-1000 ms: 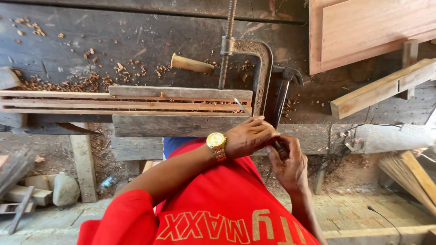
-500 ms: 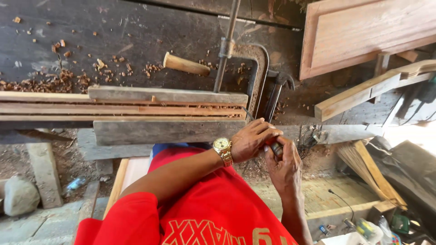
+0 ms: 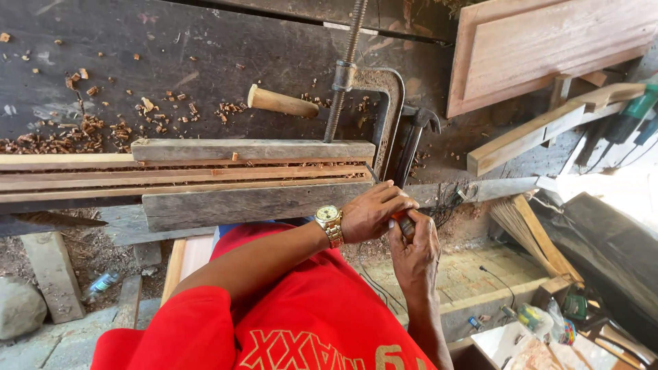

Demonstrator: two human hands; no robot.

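Small reddish object [image 3: 406, 223], mostly hidden (kind not tellable), sitting right of centre in the frame, pinched between both hands just off the near end of the clamped wood. Left hand [image 3: 373, 211], with a gold wristwatch [image 3: 330, 223] on the wrist, curling its fingers down over the object from above; right hand [image 3: 413, 250] coming up from the lower right, fingers closed around the same object from below, the two hands touching. Red shirt [image 3: 301, 322] filling the lower middle of the frame. Long wooden strips [image 3: 185, 175] lying across the left and centre, sandwiched between two grey boards [image 3: 250, 205] on the dark workbench [image 3: 205, 62]. Metal clamp [image 3: 373, 109] with a long threaded screw standing at upper centre, bearing on the right end of the strips, and a wooden handle [image 3: 281, 102] lying just left of it. Wood chips [image 3: 103, 130] scattered over the upper left. Panelled wooden door [image 3: 548, 41] leaning at the upper right, a pale plank [image 3: 541, 130] below it. Stone [image 3: 20, 308] sitting at the lower left beside a plastic bottle [image 3: 103, 282].
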